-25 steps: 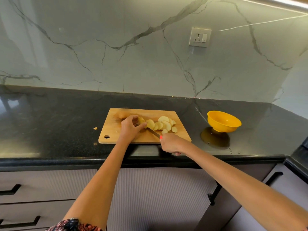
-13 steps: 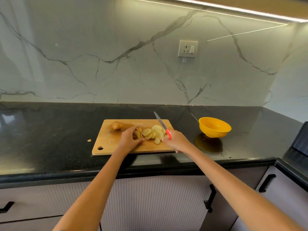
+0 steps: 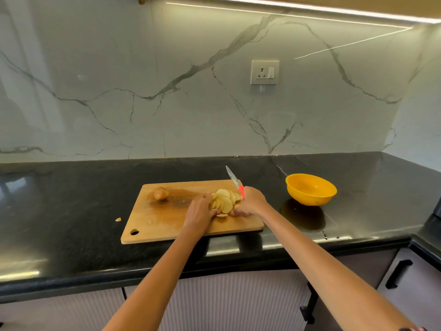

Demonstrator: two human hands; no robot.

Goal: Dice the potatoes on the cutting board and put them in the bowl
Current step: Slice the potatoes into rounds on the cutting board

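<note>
Pale round potato slices (image 3: 224, 202), fanned a second ago, are now bunched between left hand (image 3: 200, 209) and right hand (image 3: 251, 203), whose grip clamps the red-handled knife (image 3: 235, 182) blade-up: gathering, likely for dicing.

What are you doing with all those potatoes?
A person is gathering potato slices on the wooden cutting board, left hand on one side, right hand on the other. The right hand also holds a red-handled knife, blade up. One whole potato waits uncut. The yellow bowl looks empty.
</note>
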